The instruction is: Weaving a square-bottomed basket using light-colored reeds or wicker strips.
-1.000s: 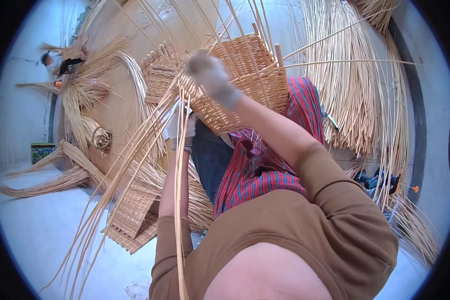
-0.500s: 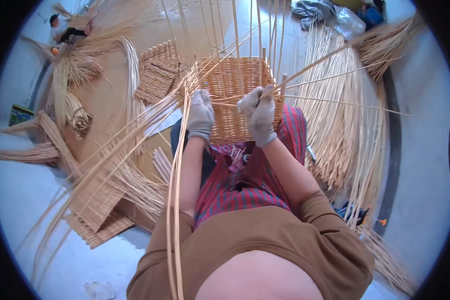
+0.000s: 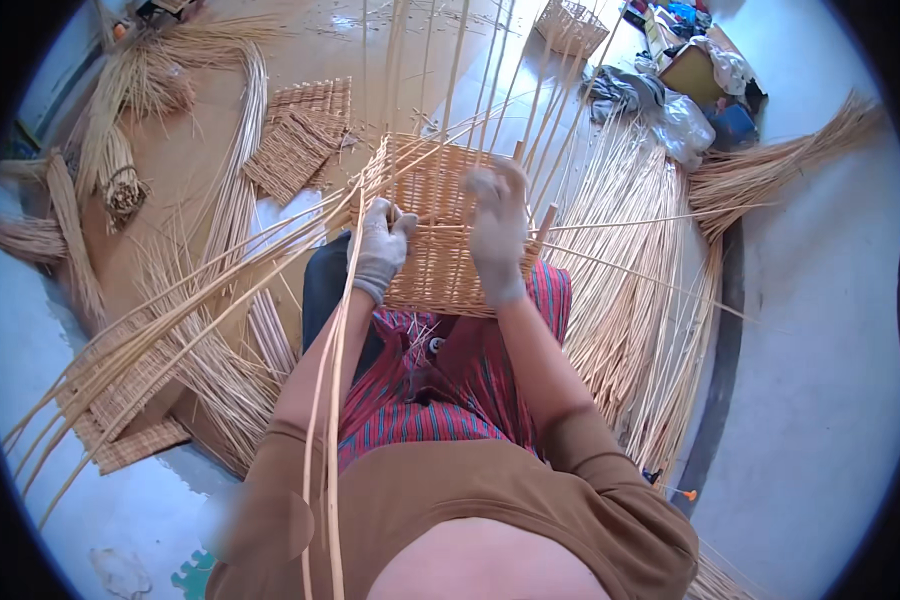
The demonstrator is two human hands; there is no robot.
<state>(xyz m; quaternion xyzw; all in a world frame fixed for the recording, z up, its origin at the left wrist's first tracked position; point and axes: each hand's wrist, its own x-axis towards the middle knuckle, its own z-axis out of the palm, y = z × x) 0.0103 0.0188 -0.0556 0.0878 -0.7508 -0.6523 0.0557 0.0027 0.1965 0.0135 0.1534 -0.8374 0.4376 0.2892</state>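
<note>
A half-woven rectangular wicker basket (image 3: 440, 235) of pale tan cane rests on the person's lap, tilted with its open top facing away. Long unwoven stakes (image 3: 490, 80) rise from its far rim, fanning upward.

Head-worn fisheye, steeply downward, close over lap.

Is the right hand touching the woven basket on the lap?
Touching. The head view shows the gloved right hand pressed flat against the basket wall, fingers spread over the weave.
</note>
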